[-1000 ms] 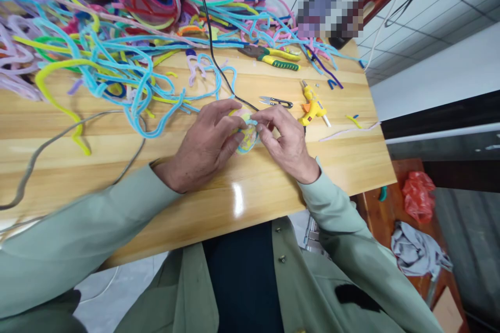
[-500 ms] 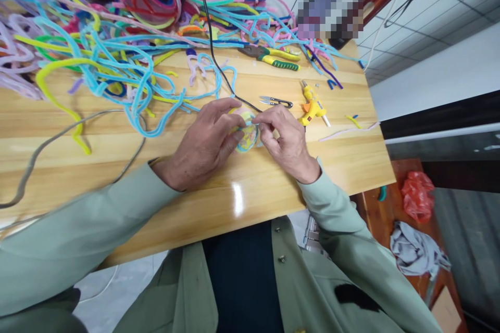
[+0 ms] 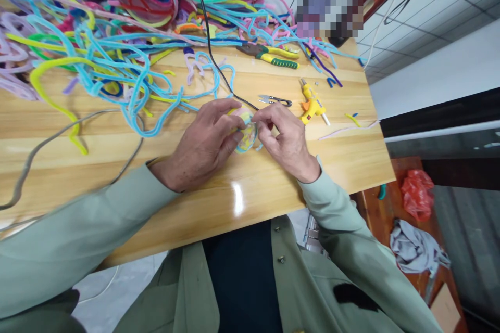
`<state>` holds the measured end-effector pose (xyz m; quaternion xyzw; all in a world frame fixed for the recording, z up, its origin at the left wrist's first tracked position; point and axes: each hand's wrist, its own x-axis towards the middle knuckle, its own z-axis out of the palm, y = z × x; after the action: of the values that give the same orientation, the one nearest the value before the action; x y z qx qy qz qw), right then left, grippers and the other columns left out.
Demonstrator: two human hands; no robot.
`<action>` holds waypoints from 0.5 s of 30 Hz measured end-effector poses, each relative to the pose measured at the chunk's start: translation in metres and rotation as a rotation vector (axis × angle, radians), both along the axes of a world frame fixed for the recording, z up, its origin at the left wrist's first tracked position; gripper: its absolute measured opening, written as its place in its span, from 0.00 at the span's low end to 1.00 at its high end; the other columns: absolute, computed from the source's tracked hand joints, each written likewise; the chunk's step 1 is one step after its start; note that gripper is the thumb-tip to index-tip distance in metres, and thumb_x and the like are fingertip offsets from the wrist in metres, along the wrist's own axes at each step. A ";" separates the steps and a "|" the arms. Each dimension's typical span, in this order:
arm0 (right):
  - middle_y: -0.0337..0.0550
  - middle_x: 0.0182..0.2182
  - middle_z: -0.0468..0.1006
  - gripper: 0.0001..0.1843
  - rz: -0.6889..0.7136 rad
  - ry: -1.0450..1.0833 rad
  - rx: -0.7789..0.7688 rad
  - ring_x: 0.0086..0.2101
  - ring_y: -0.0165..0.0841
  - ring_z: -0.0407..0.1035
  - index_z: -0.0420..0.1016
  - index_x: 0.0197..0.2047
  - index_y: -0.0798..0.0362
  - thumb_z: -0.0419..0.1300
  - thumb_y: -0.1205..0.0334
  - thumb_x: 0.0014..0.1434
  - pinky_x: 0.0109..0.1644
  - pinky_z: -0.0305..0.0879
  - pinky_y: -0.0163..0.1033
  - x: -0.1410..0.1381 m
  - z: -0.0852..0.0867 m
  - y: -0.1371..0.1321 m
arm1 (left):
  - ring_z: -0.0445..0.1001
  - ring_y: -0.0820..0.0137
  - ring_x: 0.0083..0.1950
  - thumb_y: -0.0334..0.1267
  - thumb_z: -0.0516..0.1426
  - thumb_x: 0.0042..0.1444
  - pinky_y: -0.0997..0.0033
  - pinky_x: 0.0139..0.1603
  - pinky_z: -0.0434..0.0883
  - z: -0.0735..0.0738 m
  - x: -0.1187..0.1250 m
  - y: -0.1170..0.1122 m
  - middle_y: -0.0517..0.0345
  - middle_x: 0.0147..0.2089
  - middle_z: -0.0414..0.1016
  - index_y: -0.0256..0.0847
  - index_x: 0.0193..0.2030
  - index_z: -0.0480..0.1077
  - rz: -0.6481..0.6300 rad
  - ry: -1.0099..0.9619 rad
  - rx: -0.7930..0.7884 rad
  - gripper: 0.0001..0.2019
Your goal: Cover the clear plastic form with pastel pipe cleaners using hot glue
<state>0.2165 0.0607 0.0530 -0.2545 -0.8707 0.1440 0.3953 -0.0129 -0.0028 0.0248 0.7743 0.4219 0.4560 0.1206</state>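
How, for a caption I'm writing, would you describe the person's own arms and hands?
Full-length, pale grey-green sleeves, part of an open jacket worn over a dark top. The left hand and right hand are ungloved. A thin dark edge shows at the left cuff; I cannot tell what it is.

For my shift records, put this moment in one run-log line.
left hand: holding small multicolored piece | right hand: at its right edge | on table: snips, glue gun, pliers
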 end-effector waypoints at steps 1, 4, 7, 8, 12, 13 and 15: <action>0.40 0.39 0.82 0.12 0.002 0.005 0.005 0.41 0.34 0.78 0.79 0.50 0.49 0.57 0.72 0.75 0.49 0.79 0.43 0.000 0.000 -0.001 | 0.78 0.50 0.70 0.44 0.56 0.81 0.38 0.70 0.79 0.000 0.000 0.000 0.47 0.69 0.76 0.54 0.62 0.70 -0.003 0.001 0.000 0.08; 0.40 0.37 0.81 0.12 -0.005 0.004 0.025 0.41 0.34 0.78 0.80 0.50 0.48 0.56 0.71 0.76 0.48 0.79 0.42 0.001 0.000 -0.003 | 0.77 0.51 0.71 0.44 0.55 0.82 0.39 0.70 0.79 0.002 0.000 0.000 0.46 0.69 0.76 0.54 0.62 0.70 0.001 0.010 0.004 0.07; 0.42 0.39 0.82 0.13 -0.031 -0.013 0.042 0.42 0.35 0.79 0.81 0.51 0.48 0.55 0.71 0.77 0.47 0.79 0.43 0.001 -0.001 -0.005 | 0.77 0.52 0.70 0.45 0.54 0.82 0.39 0.70 0.79 0.002 0.000 0.000 0.47 0.69 0.76 0.54 0.62 0.70 -0.006 0.023 0.005 0.08; 0.42 0.39 0.82 0.14 -0.038 -0.018 0.044 0.42 0.36 0.79 0.81 0.52 0.48 0.55 0.70 0.77 0.47 0.79 0.44 0.001 -0.002 -0.006 | 0.77 0.51 0.70 0.45 0.55 0.82 0.39 0.70 0.79 0.002 0.000 0.000 0.47 0.69 0.76 0.54 0.62 0.70 -0.008 0.021 0.007 0.08; 0.43 0.40 0.83 0.15 -0.053 0.000 0.046 0.44 0.37 0.80 0.81 0.52 0.46 0.54 0.71 0.77 0.48 0.81 0.46 -0.001 -0.004 -0.007 | 0.77 0.49 0.70 0.45 0.57 0.81 0.36 0.69 0.79 0.001 0.000 0.000 0.45 0.69 0.75 0.52 0.63 0.69 -0.014 -0.006 0.019 0.09; 0.42 0.40 0.83 0.15 -0.055 0.009 0.048 0.44 0.37 0.80 0.81 0.51 0.46 0.55 0.71 0.76 0.48 0.81 0.46 -0.001 -0.004 -0.007 | 0.77 0.50 0.70 0.45 0.57 0.81 0.35 0.70 0.79 0.002 -0.001 0.000 0.44 0.69 0.76 0.52 0.64 0.68 -0.013 -0.016 0.014 0.10; 0.42 0.40 0.84 0.15 -0.056 0.012 0.050 0.43 0.37 0.80 0.81 0.52 0.45 0.55 0.72 0.76 0.48 0.81 0.47 -0.002 -0.004 -0.006 | 0.76 0.51 0.72 0.46 0.57 0.81 0.36 0.73 0.77 0.003 -0.001 -0.001 0.44 0.69 0.76 0.51 0.67 0.66 -0.015 -0.035 -0.010 0.13</action>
<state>0.2146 0.0543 0.0489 -0.2680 -0.8642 0.1125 0.4106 -0.0138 -0.0036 0.0280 0.7688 0.4162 0.4664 0.1350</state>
